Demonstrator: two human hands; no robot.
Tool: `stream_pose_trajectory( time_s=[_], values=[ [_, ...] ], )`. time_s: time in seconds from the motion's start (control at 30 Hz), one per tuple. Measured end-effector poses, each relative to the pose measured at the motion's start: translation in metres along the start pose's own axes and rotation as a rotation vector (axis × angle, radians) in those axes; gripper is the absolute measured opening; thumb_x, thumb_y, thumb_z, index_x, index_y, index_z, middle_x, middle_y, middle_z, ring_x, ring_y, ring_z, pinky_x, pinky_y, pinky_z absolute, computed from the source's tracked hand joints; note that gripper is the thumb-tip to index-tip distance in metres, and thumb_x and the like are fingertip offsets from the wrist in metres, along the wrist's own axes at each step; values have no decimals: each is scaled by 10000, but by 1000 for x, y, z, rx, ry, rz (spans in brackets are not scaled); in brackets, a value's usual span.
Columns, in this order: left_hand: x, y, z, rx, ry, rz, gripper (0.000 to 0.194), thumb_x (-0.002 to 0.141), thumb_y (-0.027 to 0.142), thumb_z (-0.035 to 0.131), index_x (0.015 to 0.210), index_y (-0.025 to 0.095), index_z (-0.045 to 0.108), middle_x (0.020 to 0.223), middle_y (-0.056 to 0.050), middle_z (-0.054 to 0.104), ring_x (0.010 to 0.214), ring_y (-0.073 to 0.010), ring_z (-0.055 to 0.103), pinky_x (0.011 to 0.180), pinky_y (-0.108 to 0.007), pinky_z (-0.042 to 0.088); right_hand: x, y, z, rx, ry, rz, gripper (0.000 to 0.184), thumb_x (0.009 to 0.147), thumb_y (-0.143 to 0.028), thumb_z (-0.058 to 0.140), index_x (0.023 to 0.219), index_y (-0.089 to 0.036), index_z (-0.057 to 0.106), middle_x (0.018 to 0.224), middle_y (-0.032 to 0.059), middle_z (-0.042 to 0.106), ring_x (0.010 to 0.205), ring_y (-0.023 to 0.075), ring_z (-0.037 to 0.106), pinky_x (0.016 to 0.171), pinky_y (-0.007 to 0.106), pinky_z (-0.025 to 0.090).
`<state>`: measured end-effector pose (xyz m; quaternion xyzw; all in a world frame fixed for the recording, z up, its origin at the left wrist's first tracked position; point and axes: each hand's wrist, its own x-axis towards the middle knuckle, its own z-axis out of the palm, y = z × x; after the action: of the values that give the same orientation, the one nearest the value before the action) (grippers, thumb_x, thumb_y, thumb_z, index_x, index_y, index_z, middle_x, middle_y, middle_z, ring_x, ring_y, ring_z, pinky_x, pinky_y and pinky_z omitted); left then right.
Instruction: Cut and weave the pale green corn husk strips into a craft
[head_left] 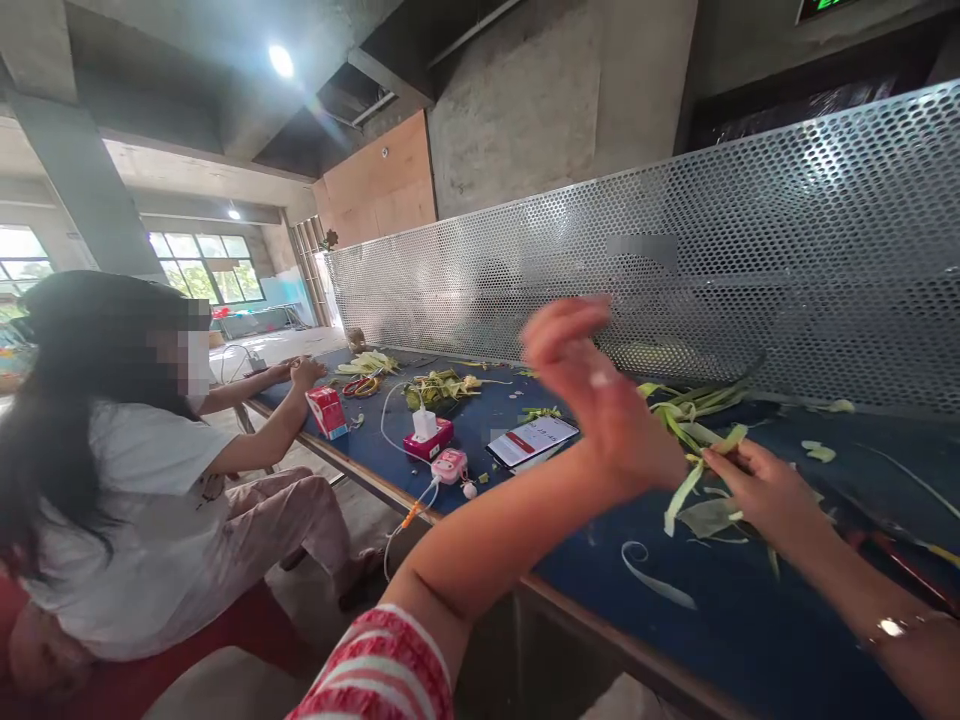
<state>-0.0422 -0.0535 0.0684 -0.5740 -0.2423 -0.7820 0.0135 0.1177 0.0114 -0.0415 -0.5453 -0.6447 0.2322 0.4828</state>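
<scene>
My left hand (574,365) is raised above the table, bent at the wrist and blurred by motion. Its fingers look loosely curved, apart from the thumb, with nothing visible in them. Low over the table, my right hand (772,490) pinches a pale green leaf strip (724,440) between thumb and fingers. Behind these fingers lies a bunch of long green leaves or stalks (694,400), partly hidden by my left wrist. A curled pale strip (660,580) lies on the blue tabletop (600,620) in front.
A phone (532,440) lies left of my hands, beside a pink earphone case (450,465) and a red power block (427,438) with cables. Farther off are leaf piles (442,388), scissors (362,385) and a red carton (326,412). A person (142,480) sits at left; perforated metal panels (637,220) border the table.
</scene>
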Motion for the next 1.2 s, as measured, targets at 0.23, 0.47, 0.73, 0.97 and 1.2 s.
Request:
stream_pose_trajectory(
  time_s=[0.23,0.47,0.73,0.97,1.2],
  values=[
    [-71,-92,22,207,-520,-377,109,875,288,470,823,193,477,805,-48,546,823,-182,525,822,-380,453,10,-1,-4,107,128,-66,299,653,-512,471,705,-222,528,690,81,640,688,248,601,676,373,446],
    [-73,-100,28,-193,-838,-1156,267,823,395,603,756,141,554,626,-1,563,526,-99,532,557,-255,429,13,4,2,189,125,-115,309,708,-539,497,718,-230,506,656,37,591,620,205,538,615,337,418],
    [-71,-99,32,-262,-685,-1123,193,829,203,576,671,158,476,537,32,565,459,-67,517,523,-204,424,17,9,6,148,67,-63,241,752,-464,468,659,-242,455,579,-3,511,552,182,471,535,302,346],
    [-70,-98,33,-320,-707,-1209,256,906,350,479,739,156,499,551,10,572,418,-78,502,465,-213,409,14,1,2,30,82,-102,236,803,-414,442,636,-248,419,533,-10,490,518,176,453,517,297,311],
    [-65,-99,29,-185,-741,-1103,317,897,427,485,703,177,461,471,41,486,380,-72,441,416,-206,324,11,-4,9,70,-3,-199,202,797,-408,460,683,-242,455,643,19,584,601,194,534,567,311,391]
  ],
)
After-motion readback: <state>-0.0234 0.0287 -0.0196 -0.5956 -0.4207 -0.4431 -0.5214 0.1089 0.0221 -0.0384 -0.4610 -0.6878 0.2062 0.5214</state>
